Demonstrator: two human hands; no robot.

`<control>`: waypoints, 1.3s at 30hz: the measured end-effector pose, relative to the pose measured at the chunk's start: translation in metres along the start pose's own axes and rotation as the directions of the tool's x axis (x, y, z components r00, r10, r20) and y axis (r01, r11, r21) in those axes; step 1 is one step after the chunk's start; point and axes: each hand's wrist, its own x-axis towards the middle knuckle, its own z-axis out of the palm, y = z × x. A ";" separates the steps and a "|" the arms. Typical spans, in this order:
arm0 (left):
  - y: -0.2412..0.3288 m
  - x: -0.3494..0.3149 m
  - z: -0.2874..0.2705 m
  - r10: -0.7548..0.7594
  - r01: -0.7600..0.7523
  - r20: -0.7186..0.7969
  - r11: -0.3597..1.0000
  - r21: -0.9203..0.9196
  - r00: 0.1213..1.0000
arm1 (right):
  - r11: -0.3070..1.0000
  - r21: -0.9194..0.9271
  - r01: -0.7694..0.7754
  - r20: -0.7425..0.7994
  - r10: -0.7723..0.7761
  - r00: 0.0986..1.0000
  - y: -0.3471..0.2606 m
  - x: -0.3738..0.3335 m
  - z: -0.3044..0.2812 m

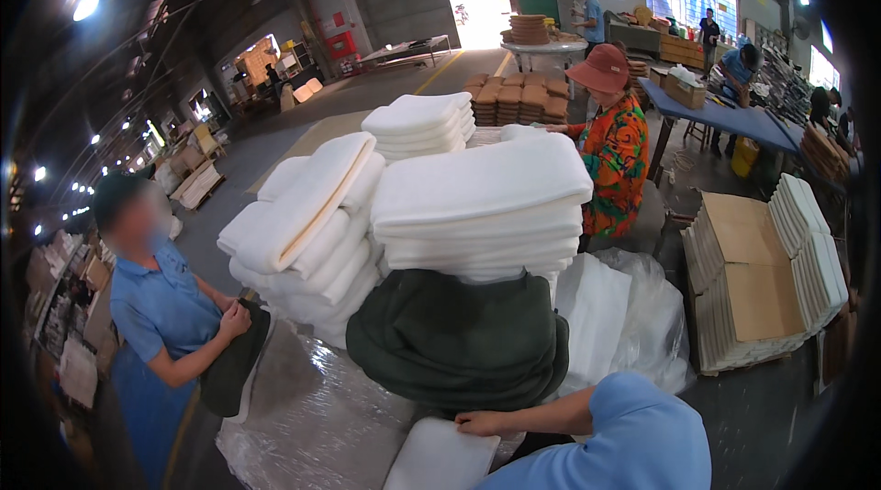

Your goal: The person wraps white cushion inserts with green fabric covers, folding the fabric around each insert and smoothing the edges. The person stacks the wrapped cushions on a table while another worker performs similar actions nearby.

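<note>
Wadding pad (440, 458), white, lies nearer the wearer than the dark green fabric pile (459, 334). It looks light, soft and bendable, best pinched along an edge. The right hand (482, 423) has fingers closed on its upper edge; the left hand is unseen.

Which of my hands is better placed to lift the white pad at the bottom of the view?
Probably your right hand: it is at the upper right edge of the white pad, apparently touching it. Your left hand is out of view, so its reach can't be judged.
</note>
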 end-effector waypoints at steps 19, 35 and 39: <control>-0.093 -0.006 -0.037 -0.136 0.014 -0.268 0.910 -0.414 0.954 | 0.987 -0.141 0.073 -0.103 -0.088 0.991 0.046 0.027 0.032; -0.065 0.002 -0.048 -0.324 0.216 -0.266 0.905 -0.366 0.908 | 0.894 -0.446 0.053 -0.166 -0.141 0.976 -0.012 0.015 0.047; -0.045 0.018 -0.044 -0.346 0.269 -0.135 0.876 -0.400 0.928 | 0.913 -0.407 0.015 -0.132 -0.075 0.988 -0.012 0.055 0.057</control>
